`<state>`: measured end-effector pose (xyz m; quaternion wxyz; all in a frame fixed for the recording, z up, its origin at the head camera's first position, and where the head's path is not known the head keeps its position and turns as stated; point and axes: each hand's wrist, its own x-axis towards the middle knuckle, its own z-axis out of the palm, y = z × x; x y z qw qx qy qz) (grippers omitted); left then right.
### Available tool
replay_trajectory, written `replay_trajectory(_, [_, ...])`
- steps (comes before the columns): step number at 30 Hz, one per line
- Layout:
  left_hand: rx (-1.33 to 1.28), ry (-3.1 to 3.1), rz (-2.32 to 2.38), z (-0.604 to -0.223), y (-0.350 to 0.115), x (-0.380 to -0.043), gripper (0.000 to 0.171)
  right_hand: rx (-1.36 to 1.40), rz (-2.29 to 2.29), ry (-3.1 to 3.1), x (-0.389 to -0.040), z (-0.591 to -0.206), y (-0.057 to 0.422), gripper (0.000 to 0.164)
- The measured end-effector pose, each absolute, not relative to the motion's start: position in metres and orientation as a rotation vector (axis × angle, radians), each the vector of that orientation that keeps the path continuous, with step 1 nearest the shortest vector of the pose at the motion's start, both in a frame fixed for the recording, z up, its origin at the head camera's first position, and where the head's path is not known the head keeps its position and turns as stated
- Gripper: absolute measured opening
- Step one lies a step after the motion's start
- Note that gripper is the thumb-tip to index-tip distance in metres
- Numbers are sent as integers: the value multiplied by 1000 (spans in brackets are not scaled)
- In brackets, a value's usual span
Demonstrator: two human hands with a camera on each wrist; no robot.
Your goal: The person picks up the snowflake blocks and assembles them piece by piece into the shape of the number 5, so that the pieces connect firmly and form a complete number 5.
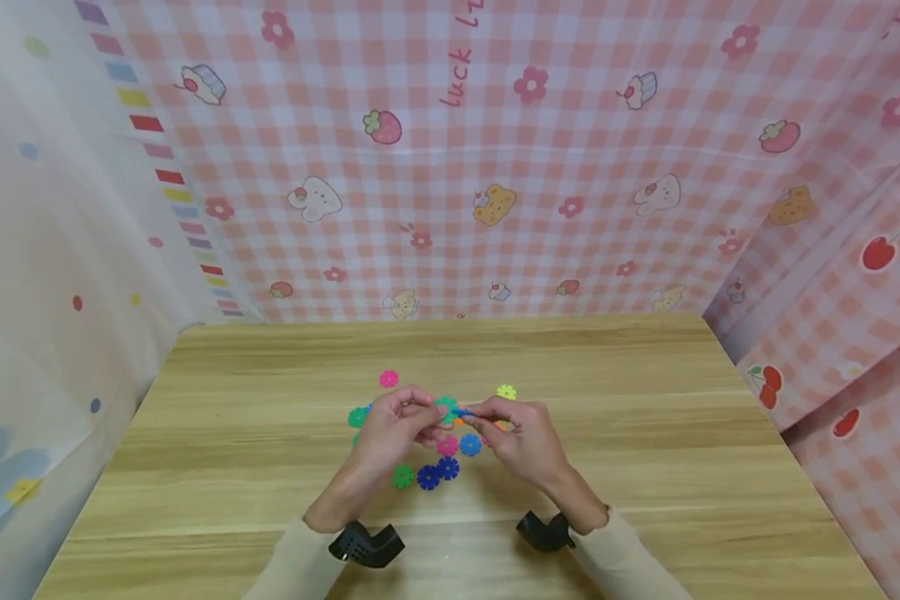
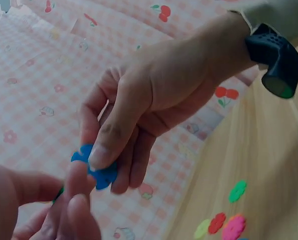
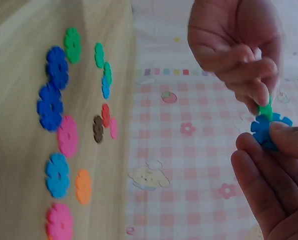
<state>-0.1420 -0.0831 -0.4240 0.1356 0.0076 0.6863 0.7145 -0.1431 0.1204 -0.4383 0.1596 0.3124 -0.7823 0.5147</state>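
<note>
My left hand (image 1: 396, 429) pinches a green notched plastic disc (image 1: 446, 409), the snowflake-shaped linking kind, above the table. Facing it, my right hand (image 1: 523, 437) grips a blue notched disc (image 3: 261, 132) between thumb and fingers. In the head view the blue disc is turned edge-on towards the green one. The two discs meet at their edges in the right wrist view, where the green disc (image 3: 265, 110) is partly covered by fingers. Whether their slots are engaged I cannot tell. In the left wrist view, the green disc is mostly hidden behind my left fingers (image 2: 79, 185).
Several loose discs lie on the wooden table (image 1: 645, 467) beneath and around the hands, including a pink disc (image 1: 388, 379), a yellow disc (image 1: 506, 391), a green disc (image 1: 402, 477) and a dark blue disc (image 1: 428, 477). Patterned cloth (image 1: 435, 167) hangs behind the table and at both sides.
</note>
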Motion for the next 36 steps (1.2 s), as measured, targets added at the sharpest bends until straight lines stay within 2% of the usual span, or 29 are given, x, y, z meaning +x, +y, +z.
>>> replay_trajectory(7, [132,2013,1957,-426,-86,-145,15,931,1506,-2284,-149,-437,129,12])
replay_trajectory(24, [217,2110,1816,-428,-86,-145,24,950,1571,-2371,-152,-442,139,13])
replay_trajectory(36, [159,2139,1808,-435,-88,-145,22,564,1612,-2670,-173,-455,172,11])
